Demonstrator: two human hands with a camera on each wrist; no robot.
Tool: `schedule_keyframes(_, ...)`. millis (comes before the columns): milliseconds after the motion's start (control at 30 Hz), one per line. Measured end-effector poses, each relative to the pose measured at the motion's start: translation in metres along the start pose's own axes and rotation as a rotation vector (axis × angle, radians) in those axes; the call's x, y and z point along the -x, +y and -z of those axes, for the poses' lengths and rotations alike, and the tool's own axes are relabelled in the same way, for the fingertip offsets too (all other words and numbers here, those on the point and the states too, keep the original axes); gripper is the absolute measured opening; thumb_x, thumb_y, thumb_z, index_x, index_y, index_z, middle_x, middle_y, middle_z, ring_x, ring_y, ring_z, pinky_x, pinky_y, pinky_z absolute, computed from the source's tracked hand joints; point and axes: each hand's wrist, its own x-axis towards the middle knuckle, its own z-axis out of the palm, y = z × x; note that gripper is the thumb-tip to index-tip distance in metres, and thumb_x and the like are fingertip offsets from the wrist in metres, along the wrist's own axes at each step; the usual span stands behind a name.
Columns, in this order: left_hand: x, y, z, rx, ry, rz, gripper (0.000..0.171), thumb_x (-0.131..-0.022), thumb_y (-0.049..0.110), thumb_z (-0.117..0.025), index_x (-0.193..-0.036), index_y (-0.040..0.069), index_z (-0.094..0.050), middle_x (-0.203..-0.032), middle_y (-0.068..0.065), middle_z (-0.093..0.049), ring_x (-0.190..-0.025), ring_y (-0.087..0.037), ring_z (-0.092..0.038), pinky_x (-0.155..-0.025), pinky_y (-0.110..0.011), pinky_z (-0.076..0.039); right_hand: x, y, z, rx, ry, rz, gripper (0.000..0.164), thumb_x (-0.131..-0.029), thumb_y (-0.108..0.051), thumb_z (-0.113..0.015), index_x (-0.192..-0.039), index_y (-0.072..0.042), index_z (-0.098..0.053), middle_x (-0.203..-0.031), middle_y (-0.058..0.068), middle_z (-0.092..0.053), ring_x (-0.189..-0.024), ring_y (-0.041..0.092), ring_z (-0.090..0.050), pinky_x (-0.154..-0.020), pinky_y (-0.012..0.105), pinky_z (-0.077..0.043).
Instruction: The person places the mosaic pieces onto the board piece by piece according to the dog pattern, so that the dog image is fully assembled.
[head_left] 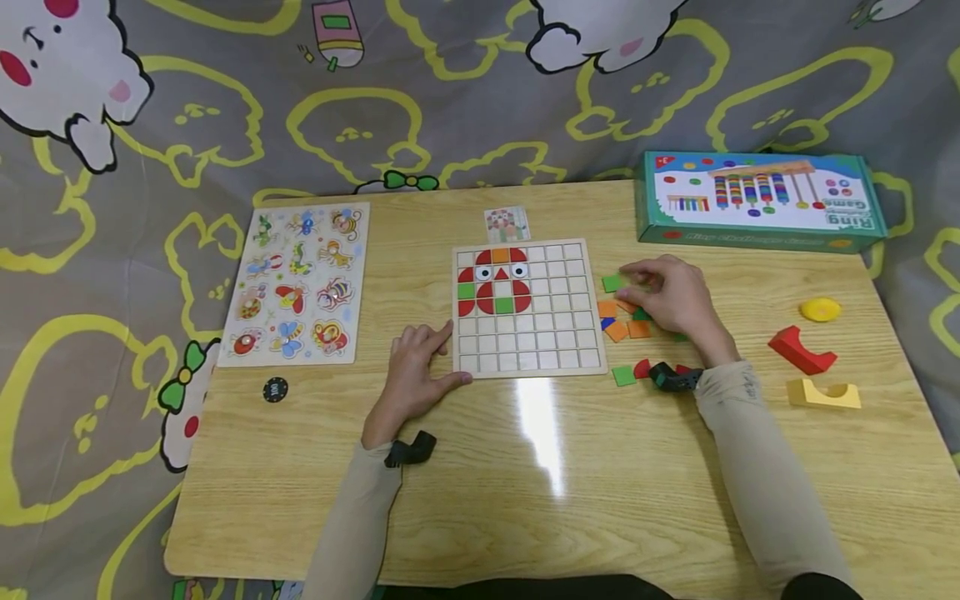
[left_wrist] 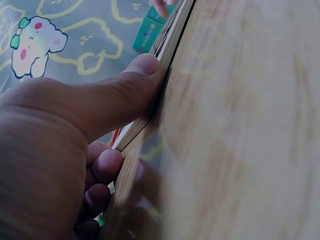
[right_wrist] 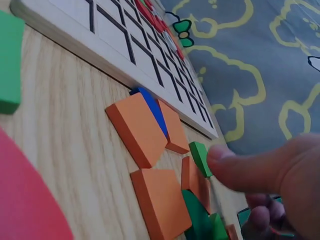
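Head view: pale-wood gridded board (head_left: 548,320) toward 12 o'clock on grained bench (head_left: 465,508); smooth red, green, orange tiles (head_left: 485,306) in its 10 o'clock cells. Left hand (head_left: 411,373), spread wide, touches board's 8 o'clock corner. Right hand (head_left: 672,302), narrowly parted, at green square tile (head_left: 612,284), 3 o'clock; contact unclear.

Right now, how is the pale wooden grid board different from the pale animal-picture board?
The pale wooden grid board has dark lines and flat coloured tiles; the pale rectangular picture board shows bright creatures. The grid board looks nearly square; the picture board is longer one way. The left hand touches the grid board; no hand touches the picture board. Both rest on the wooden table.
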Motion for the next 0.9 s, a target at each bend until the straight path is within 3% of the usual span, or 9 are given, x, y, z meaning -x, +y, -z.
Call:
schedule_keyframes(233, 0.0, 0.001, 0.001, -0.005, 0.003, 0.004, 0.09, -0.071, 0.044, -0.087, -0.145, 0.009, -0.05, -0.089, 0.002, -0.049, -0.087, -0.018, -0.035, -0.081, -0.035, -0.025, 0.009, -0.007, -0.004, 0.046, -0.125, 0.077, 0.024, -0.087, -0.03, -0.077, -0.104, -0.013, -0.076, -0.088, 0.004, -0.06, -0.075, 0.021, -0.047, -0.067, 0.035, -0.036)
schedule_keyframes(467, 0.0, 0.002, 0.001, 0.005, -0.009, 0.014, 0.089, -0.072, 0.044, -0.086, -0.145, 0.009, -0.049, -0.09, 0.001, -0.049, -0.087, -0.018, -0.035, -0.081, -0.034, -0.024, 0.012, -0.015, 0.0, 0.105, -0.205, 0.046, 0.022, -0.089, -0.03, -0.074, -0.099, -0.01, -0.069, -0.091, 0.006, -0.061, -0.082, 0.024, -0.052, -0.072, 0.039, -0.039)
schedule_keyframes(667, 0.0, 0.001, 0.002, -0.002, -0.015, 0.016, 0.09, -0.072, 0.045, -0.086, -0.146, 0.009, -0.048, -0.09, 0.002, -0.049, -0.087, -0.018, -0.035, -0.082, -0.034, -0.025, 0.009, -0.022, -0.001, -0.051, -0.167, 0.028, 0.025, -0.093, -0.032, -0.069, -0.101, -0.009, -0.062, -0.088, 0.007, -0.063, -0.077, 0.021, -0.055, -0.068, 0.03, -0.042)
schedule_keyframes(767, 0.0, 0.0, 0.002, -0.006, -0.01, 0.016, 0.09, -0.072, 0.045, -0.086, -0.146, 0.009, -0.049, -0.09, 0.002, -0.049, -0.088, -0.018, -0.035, -0.082, -0.034, -0.025, 0.003, -0.031, -0.01, -0.148, -0.116, 0.09, 0.027, -0.095, -0.028, -0.067, -0.114, -0.009, -0.059, -0.091, 0.008, -0.064, -0.076, 0.02, -0.059, -0.066, 0.026, -0.044)
schedule_keyframes(900, 0.0, 0.0, 0.001, -0.007, -0.005, 0.012, 0.089, -0.072, 0.045, -0.086, -0.146, 0.009, -0.049, -0.09, 0.003, -0.049, -0.088, -0.018, -0.035, -0.082, -0.035, -0.025, -0.004, -0.05, -0.029, -0.222, -0.096, 0.173, 0.03, -0.1, -0.028, -0.059, -0.126, -0.016, -0.058, -0.092, 0.008, -0.065, -0.075, 0.019, -0.059, -0.065, 0.03, -0.044)
